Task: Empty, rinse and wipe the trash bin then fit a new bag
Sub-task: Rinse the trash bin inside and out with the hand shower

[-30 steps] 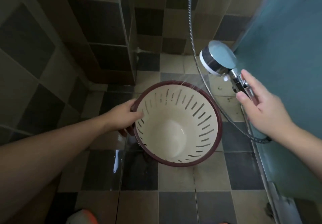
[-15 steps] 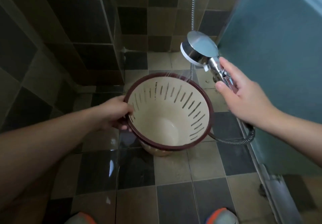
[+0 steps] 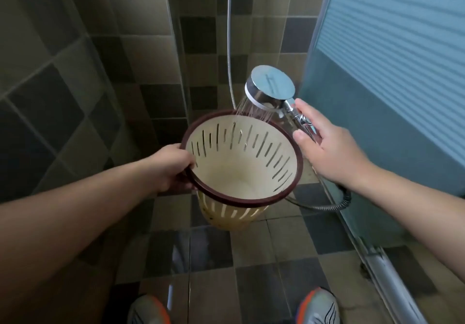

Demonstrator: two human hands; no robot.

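While water runs, I'm rinsing the trash bin (image 3: 241,170).
Left hand (image 3: 171,167) grips its rim above the floor; right hand (image 3: 327,147) holds the shower head (image 3: 270,85). Next, I'd sweep spray round inside.

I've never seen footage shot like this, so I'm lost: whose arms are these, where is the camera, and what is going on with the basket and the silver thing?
The camera sits on the person's head, looking forward and down, so both arms are the wearer's own. There is no robot. The left hand grips the dark rim of a cream slotted trash bin, which is tilted and held above the tiled floor. The right hand holds the handle of a chrome shower head, spraying water at the bin's far rim. Its metal hose loops below the wrist. A frosted shower door stands on the right, and the wearer's shoes show at the bottom.
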